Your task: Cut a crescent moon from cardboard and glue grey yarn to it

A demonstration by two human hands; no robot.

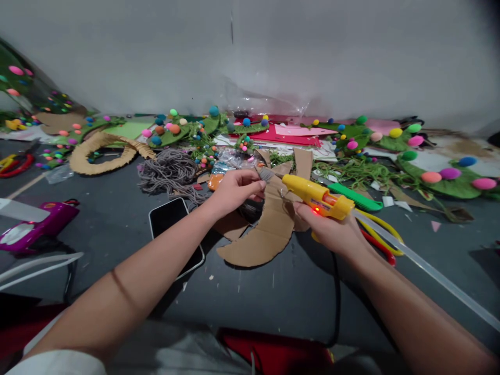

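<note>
Glue gun: glossy yellow plastic body, translucent smooth glue stick at the rear. Crescent piece: matt brown corrugated cardboard, rough cut edges. Yarn bundle: grey, fibrous cord. Phone: glossy black glass face. Work surface: dark, matt, lightly scuffed. Pompoms: soft fuzzy fibre.

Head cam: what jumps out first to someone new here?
At centre, the right hand grips a yellow hot-glue gun, red light lit, nozzle at a crescent of brown cardboard that the left hand steadies. Behind them, green felt leaves with bright pompoms sprawl along the grey wall. A black phone lies left of the cardboard.
</note>
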